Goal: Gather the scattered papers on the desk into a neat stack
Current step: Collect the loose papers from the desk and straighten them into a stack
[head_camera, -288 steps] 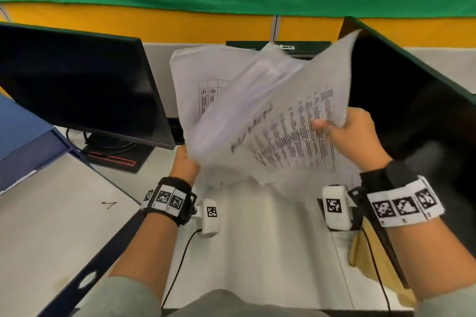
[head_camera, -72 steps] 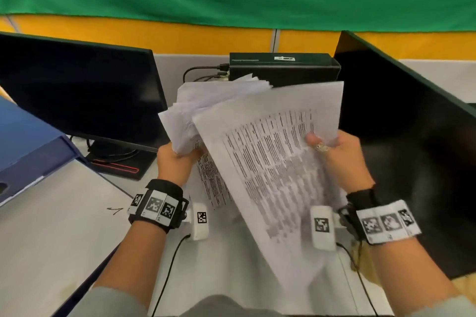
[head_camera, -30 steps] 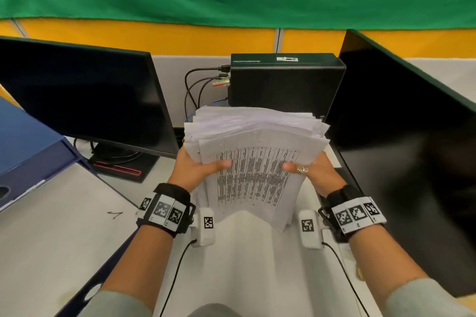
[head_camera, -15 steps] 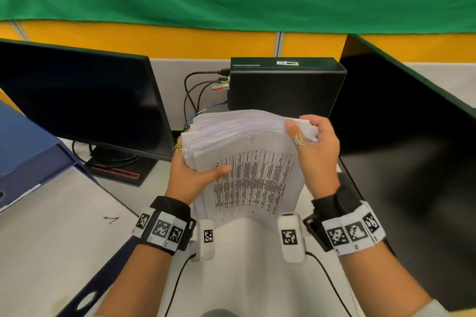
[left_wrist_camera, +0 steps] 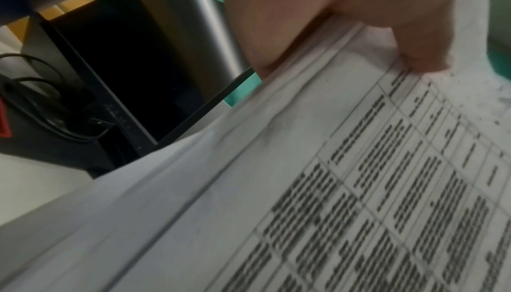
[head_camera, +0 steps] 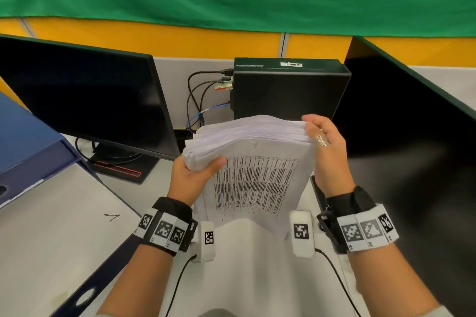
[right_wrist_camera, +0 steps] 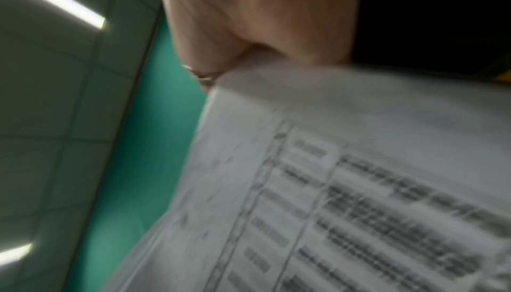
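Note:
A thick stack of white papers (head_camera: 257,162) stands on edge above the white desk (head_camera: 244,278), its front sheet printed with a table. My left hand (head_camera: 192,175) grips the stack's upper left corner, thumb across the front sheet. On the other side my right hand (head_camera: 325,147) holds the upper right edge, fingers curled over the top. The left wrist view shows the thumb of the left hand (left_wrist_camera: 387,19) pressed on the papers (left_wrist_camera: 331,187). In the blurred right wrist view the right hand (right_wrist_camera: 249,30) meets the top of the papers (right_wrist_camera: 345,187).
A dark monitor (head_camera: 85,100) stands at the left, a black computer box (head_camera: 288,87) with cables behind the stack, and a dark partition (head_camera: 412,149) along the right. A blue binder (head_camera: 28,144) and a grey board (head_camera: 51,239) lie at the left.
The loose, fanned sheets have been squared into one stack held upright. In the last second my right hand rose from the stack's lower right side to its top right edge.

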The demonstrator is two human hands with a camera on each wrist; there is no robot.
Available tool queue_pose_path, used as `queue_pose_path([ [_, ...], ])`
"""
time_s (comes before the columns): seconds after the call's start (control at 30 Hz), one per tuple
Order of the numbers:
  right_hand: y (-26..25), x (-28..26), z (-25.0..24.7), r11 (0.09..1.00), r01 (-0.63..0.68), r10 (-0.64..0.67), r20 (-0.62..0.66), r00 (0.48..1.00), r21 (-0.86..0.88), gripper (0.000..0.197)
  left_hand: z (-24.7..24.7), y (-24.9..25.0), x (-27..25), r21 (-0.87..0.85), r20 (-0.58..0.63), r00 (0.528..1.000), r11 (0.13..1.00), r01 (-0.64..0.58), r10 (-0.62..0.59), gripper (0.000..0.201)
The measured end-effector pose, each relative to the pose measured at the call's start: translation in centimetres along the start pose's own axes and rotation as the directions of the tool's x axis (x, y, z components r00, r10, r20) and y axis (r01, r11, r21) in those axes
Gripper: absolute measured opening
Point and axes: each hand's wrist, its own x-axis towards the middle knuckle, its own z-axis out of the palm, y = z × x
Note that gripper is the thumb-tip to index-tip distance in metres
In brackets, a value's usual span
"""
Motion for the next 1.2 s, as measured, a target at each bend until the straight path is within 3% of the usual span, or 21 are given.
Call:
queue_pose_path([
  [0.07,1.0,0.2,-1.2,0.994,-0.037,0.019,0.166,0.986,0.107,0.031,0.1,-0.1,0.0,-0.019,-0.036,0.999,1.0,-0.002,0.002,0.031],
  [0.1,1.8,0.3,-1.9,0.99,-0.06,0.027,0.244,0.969,0.13,0.051,0.0,-0.3,0.0,-0.025,-0.057,0.998,1.0,-0.003,0.002,0.03],
  [0.17,3.2,0.2,-2.7,0.995,-0.085,0.061,0.398,0.916,0.043,0.097,0.1,-0.5,0.0,-0.049,-0.101,0.995,0.999,0.015,-0.02,0.028],
  [0.2,3.7,0.1,-2.7,0.995,-0.102,0.102,0.431,0.897,-0.022,0.106,0.1,-0.6,0.0,-0.069,-0.107,0.994,0.997,0.023,-0.031,0.027],
  [0.3,5.2,-0.1,-2.2,0.982,-0.188,0.184,0.376,0.908,-0.028,0.081,0.0,-1.1,-0.1,-0.042,-0.014,0.999,0.999,0.033,-0.034,0.044],
  [0.37,5.8,-0.3,-2.0,0.979,-0.203,0.189,0.309,0.932,0.013,0.065,0.0,-1.4,-0.1,0.014,0.025,0.997,0.997,0.072,-0.073,0.045],
  [0.5,6.2,-0.5,-1.6,0.977,-0.211,0.203,0.315,0.927,-0.01,0.075,-0.4,-1.3,0.0,0.099,0.044,0.992,0.989,0.112,-0.117,0.047],
  [0.57,6.2,-0.5,-1.4,0.977,-0.214,0.207,0.303,0.93,-0.012,0.082,-0.3,-0.2,0.1,0.11,0.02,1.0,0.994,0.019,-0.021,0.07],
  [0.63,6.1,-0.4,-1.2,0.977,-0.212,0.204,0.287,0.936,-0.003,0.082,-0.1,1.7,0.0,0.183,-0.131,0.964,0.961,-0.208,0.233,0.1],
  [0.67,6.1,-0.5,-1.1,0.978,-0.209,0.201,0.288,0.936,-0.004,0.083,0.1,2.6,0.0,0.324,-0.179,0.895,0.884,-0.338,0.408,0.106],
  [0.7,6.1,-0.4,-1.1,0.979,-0.203,0.197,0.294,0.935,-0.009,0.084,0.4,3.7,-0.1,0.522,-0.156,0.806,0.74,-0.423,0.571,0.106],
  [0.73,6.0,-0.4,-1.0,0.98,-0.198,0.194,0.302,0.933,-0.016,0.085,0.8,4.7,-0.2,0.723,-0.057,0.733,0.534,-0.438,0.678,0.102],
  [0.77,5.9,-0.3,-1.0,0.981,-0.195,0.191,0.31,0.931,-0.018,0.086,1.5,5.5,-0.3,0.866,0.075,0.708,0.306,-0.396,0.702,0.099],
  [0.8,5.9,-0.3,-1.0,0.981,-0.192,0.188,0.317,0.93,-0.019,0.087,2.1,6.3,-0.4,0.926,0.2,0.755,0.131,-0.354,0.624,0.097],
  [0.83,5.9,-0.2,-1.1,0.982,-0.19,0.186,0.321,0.928,-0.019,0.087,2.6,7.0,-0.4,0.942,0.277,0.835,0.038,-0.334,0.475,0.097],
  [0.87,5.8,-0.1,-1.1,0.982,-0.189,0.186,0.327,0.927,-0.022,0.086,2.9,7.5,-0.3,0.95,0.296,0.906,0.006,-0.312,0.303,0.097],
  [0.9,5.9,0.0,-1.2,0.981,-0.19,0.187,0.334,0.924,-0.026,0.085,3.1,7.9,-0.2,0.961,0.269,0.948,0.012,-0.275,0.17,0.097],
  [0.93,6.0,0.0,-1.2,0.981,-0.192,0.19,0.344,0.919,-0.028,0.083,3.1,8.2,-0.2,0.971,0.233,0.966,0.024,-0.237,0.115,0.098],
  [1.07,5.9,0.0,-1.2,0.98,-0.198,0.193,0.363,0.912,-0.023,0.075,3.0,9.0,0.5,0.947,0.31,0.95,-0.101,-0.304,0.045,0.102],
  [1.2,5.7,-0.1,-1.1,0.981,-0.195,0.19,0.372,0.909,-0.025,0.073,5.0,10.2,0.6,0.932,0.357,0.928,-0.103,-0.347,0.106,0.113],
])
